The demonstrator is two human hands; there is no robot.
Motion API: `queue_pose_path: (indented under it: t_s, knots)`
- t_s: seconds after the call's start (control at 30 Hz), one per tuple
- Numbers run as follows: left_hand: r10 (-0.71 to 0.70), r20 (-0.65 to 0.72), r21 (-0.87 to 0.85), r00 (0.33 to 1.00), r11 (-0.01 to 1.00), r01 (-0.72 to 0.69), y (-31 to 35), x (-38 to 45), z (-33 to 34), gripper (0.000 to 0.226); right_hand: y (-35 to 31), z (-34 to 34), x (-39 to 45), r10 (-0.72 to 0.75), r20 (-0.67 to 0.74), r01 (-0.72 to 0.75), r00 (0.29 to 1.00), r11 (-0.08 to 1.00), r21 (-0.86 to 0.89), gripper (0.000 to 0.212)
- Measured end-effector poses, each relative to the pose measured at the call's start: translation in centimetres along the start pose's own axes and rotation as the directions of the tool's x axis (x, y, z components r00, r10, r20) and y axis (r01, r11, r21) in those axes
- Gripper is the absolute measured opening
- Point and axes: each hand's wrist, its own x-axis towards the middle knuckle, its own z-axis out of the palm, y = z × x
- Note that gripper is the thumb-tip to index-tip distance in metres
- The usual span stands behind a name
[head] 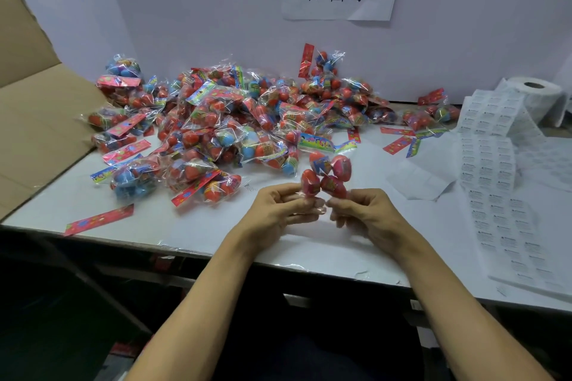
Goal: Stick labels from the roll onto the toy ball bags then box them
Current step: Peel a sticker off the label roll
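A: Left hand (280,206) and right hand (360,210)?
B: Both pinch the bag's (325,178) lower edge, above the table (309,244).
A: Axis?
B: Upright; balls above fingertips, pile (216,120) behind, roll (534,94) far right.

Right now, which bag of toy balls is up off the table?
The bag both hands pinch, left hand and right hand; the others lie in the pile.

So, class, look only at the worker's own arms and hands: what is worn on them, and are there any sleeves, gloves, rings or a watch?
Nothing is worn. The left hand and right hand are bare, with no gloves, and no rings or watch show. Both forearms are uncovered as far as the bottom edge of the picture, so no sleeve shows.
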Motion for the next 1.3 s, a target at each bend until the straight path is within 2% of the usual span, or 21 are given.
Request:
queue_pose_path:
  t_s: [0.13,0.33,0.5,0.63,0.77,0.83,0.93,1.03,1.17,1.23,1.3]
  knots:
    - [0.024,-0.062,-0.008,0.998,1.000,-0.025,-0.1,0.2,-0.1,0.027,-0.6,-0.1,-0.4,-0.004,-0.017,0.004,1.000,1.000,0.024,0.037]
    - [0.109,-0.218,0.033,0.970,0.994,-0.105,-0.4,0.7,0.3,0.027,-0.7,0.8,-0.1,-0.029,-0.203,0.040,0.979,0.998,0.050,0.005]
    - [0.175,-0.347,0.103,0.922,0.984,-0.148,-0.9,1.1,0.8,0.030,-0.5,0.9,0.2,-0.070,-0.347,0.083,0.935,0.996,0.021,0.018]
    - [0.279,-0.401,0.227,0.872,0.953,-0.201,-1.2,1.0,0.8,0.023,-0.6,1.1,0.3,-0.097,-0.389,0.103,0.916,0.995,-0.004,0.023]
    - [0.336,-0.434,0.325,0.836,0.924,-0.203,-1.5,1.0,0.8,0.029,-0.6,1.3,0.2,-0.101,-0.408,0.110,0.907,0.994,-0.002,0.031]
    - [0.324,-0.402,0.314,0.856,0.927,-0.203,-1.5,0.9,0.6,0.029,-0.6,1.3,0.1,-0.116,-0.414,0.105,0.903,0.993,-0.050,0.037]
    - [0.270,-0.330,0.201,0.904,0.956,-0.212,-1.2,0.6,0.3,0.026,-0.4,1.2,-0.1,-0.148,-0.428,0.098,0.892,0.986,-0.136,0.051]
    - [0.254,-0.316,0.111,0.914,0.967,-0.231,-1.0,0.3,0.4,0.026,-0.3,1.0,-0.3,-0.169,-0.419,0.112,0.892,0.981,-0.156,0.061]
    - [0.265,-0.252,-0.048,0.931,0.957,-0.285,-1.0,-0.1,0.7,0.032,-0.4,1.4,-0.2,-0.120,-0.338,0.095,0.933,0.991,-0.090,0.073]
    - [0.256,-0.203,-0.044,0.945,0.962,-0.270,-1.2,-0.2,0.6,0.031,-0.5,1.3,0.0,-0.075,-0.329,0.073,0.941,0.997,-0.018,0.085]
    - [0.220,-0.141,0.005,0.965,0.975,-0.221,-1.5,-0.2,0.5,0.034,-0.6,1.3,0.0,-0.028,-0.316,0.042,0.948,0.998,0.039,0.081]
